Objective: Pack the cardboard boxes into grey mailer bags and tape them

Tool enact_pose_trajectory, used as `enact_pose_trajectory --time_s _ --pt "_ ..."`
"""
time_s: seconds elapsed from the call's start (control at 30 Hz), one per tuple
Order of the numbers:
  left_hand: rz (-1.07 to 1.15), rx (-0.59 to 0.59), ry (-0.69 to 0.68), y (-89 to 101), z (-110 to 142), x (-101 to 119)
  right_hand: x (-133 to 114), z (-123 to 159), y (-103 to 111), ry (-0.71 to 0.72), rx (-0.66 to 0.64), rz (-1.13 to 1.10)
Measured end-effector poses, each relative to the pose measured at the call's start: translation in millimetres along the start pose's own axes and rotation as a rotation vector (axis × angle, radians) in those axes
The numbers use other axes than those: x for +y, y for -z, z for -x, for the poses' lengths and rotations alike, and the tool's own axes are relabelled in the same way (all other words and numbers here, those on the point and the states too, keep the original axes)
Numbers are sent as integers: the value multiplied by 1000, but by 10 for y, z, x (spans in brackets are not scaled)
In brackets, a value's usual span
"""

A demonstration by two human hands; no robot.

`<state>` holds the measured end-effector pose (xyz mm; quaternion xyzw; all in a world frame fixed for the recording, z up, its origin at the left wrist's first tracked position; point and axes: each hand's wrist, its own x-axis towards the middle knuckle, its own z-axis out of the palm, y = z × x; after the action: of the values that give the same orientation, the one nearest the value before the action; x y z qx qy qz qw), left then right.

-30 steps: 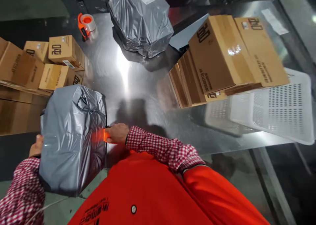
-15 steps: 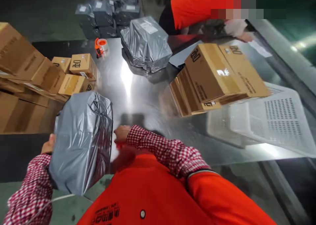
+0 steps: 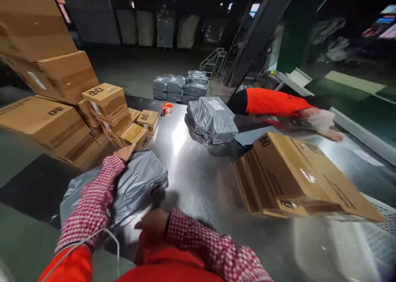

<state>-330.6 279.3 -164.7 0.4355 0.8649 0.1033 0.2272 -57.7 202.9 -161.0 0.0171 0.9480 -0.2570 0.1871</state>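
The steel table (image 3: pixel 198 178) carried everything I saw. At its left edge rose the big stack of cardboard boxes (image 3: pixel 46 121), and toward the right edge lay a bundle of flattened cartons (image 3: pixel 287 178), partly over a white perforated basket (image 3: pixel 365 232) whose contents I could not make out. The grey poly-wrapped parcel (image 3: pixel 139 183) sat at the near left corner. My left hand (image 3: pixel 125 152) lay flat, fingers spread, on its far end; my right hand (image 3: pixel 151 226) hovered just beside its near side, and I could not tell whether it gripped anything. I judged that pressing the parcel down evenly would stop the slick film sliding on the steel. A second wrapped parcel (image 3: pixel 212 119) lay mid-table, an orange tape dispenser (image 3: pixel 167 107) beyond it near the far edge, a co-worker's orange sleeve (image 3: pixel 272 102) across the far right
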Motion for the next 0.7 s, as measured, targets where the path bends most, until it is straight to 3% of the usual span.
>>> enact_pose_trajectory --time_s 0.07,0.13,0.23,0.3,0.37,0.47,0.6,0.7 --pt "52 13 -102 -326 121 465 265 493 117 -71 -43 -63" --pt "115 44 -169 -630 345 747 530 1069 261 -175 52 -263" --pt "277 -1 -315 -922 783 856 801 1804 400 -262 412 -648" --pt "441 -60 -413 -1018 1119 819 866 2079 380 -300 660 -842" --pt "644 -77 -431 -1070 1495 764 828 2167 268 -331 857 -919" --pt "979 -116 -290 -1102 2109 699 604 2058 26 -306 1007 -862" --pt "1387 -367 -107 -1069 2769 646 211 1791 -182 -119 947 -718" --pt "1553 -432 -1 -994 2944 586 27 1660 -201 -5 900 -609"
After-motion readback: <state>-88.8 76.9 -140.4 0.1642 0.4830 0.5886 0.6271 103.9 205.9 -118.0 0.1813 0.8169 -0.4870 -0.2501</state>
